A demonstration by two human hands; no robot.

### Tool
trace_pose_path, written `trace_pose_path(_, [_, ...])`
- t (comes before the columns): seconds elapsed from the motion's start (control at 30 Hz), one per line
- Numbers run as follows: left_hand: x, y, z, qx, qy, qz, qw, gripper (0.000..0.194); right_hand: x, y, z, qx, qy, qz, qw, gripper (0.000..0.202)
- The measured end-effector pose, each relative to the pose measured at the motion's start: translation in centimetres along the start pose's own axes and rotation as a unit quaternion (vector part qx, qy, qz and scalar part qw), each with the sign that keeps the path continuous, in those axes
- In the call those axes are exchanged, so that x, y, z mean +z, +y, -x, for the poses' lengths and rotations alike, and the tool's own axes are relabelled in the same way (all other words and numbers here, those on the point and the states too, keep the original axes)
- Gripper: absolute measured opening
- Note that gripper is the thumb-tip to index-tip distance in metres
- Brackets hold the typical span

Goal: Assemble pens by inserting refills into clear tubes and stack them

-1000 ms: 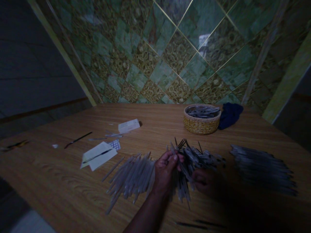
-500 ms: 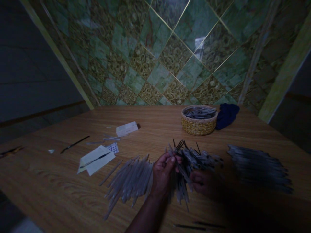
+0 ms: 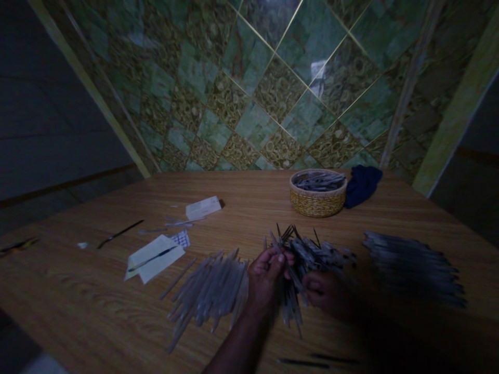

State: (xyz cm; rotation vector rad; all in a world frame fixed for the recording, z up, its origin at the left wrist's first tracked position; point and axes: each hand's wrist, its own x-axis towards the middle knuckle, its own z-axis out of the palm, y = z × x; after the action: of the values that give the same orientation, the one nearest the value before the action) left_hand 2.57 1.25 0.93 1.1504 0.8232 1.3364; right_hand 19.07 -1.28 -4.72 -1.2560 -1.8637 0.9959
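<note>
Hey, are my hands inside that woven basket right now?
No, the left hand and right hand are by the thin sticks, nearer the camera than the basket.

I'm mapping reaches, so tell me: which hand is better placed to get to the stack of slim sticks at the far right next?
Probably the right hand: it is nearer that stack. The left hand is farther off, pinching a slim stick between its fingers.

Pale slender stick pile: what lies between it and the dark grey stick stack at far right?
Head view: left hand, right hand, held pale stick, jumbled grey-black stick pile.
</note>
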Motion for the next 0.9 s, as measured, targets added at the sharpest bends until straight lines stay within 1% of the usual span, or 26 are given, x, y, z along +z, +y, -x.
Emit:
trace_pose_path(0.1, [0.3,-0.1,0.1,-0.012,-0.004,-0.002,1.0,0.023,0.1,-0.4,0.0,-0.009,0.014,0.036,0.999,0.003])
trace_pose_path(0.2, [0.5,0.0,0.3,-0.025,-0.019,-0.017,0.999,0.024,0.1,-0.8,0.2,-0.021,0.004,0.099,0.995,0.004])
trace_pose_path(0.27, [0.6,0.1,0.6,-0.034,-0.051,-0.039,0.997,0.023,0.0,-1.1,0.5,-0.032,-0.005,0.128,0.991,0.007])
trace_pose_path(0.4, [0.8,0.1,1.3,-0.041,-0.135,-0.082,0.987,0.021,0.0,-1.4,0.9,-0.054,-0.016,0.166,0.984,0.009])
trace_pose_path(0.47, [0.7,0.1,1.4,-0.037,-0.156,-0.1,0.982,0.021,0.1,-1.6,1.0,-0.057,-0.026,0.197,0.979,0.01])
trace_pose_path(0.6, [0.3,-0.1,1.2,-0.012,-0.163,-0.136,0.977,0.02,0.3,-2.3,0.8,-0.044,-0.026,0.25,0.967,0.015])
trace_pose_path(0.73, [-0.1,-0.4,0.8,0.001,-0.174,-0.149,0.973,0.021,0.4,-2.8,0.4,-0.028,-0.024,0.274,0.961,0.02])
trace_pose_path(0.83, [-0.2,-0.4,0.7,0.007,-0.18,-0.148,0.973,0.021,0.6,-2.3,0.3,-0.027,-0.016,0.259,0.965,0.017])
trace_pose_path(0.9, [-0.2,-0.5,0.7,0.012,-0.181,-0.158,0.971,0.021,0.5,-1.7,0.2,-0.021,-0.011,0.215,0.976,0.01])
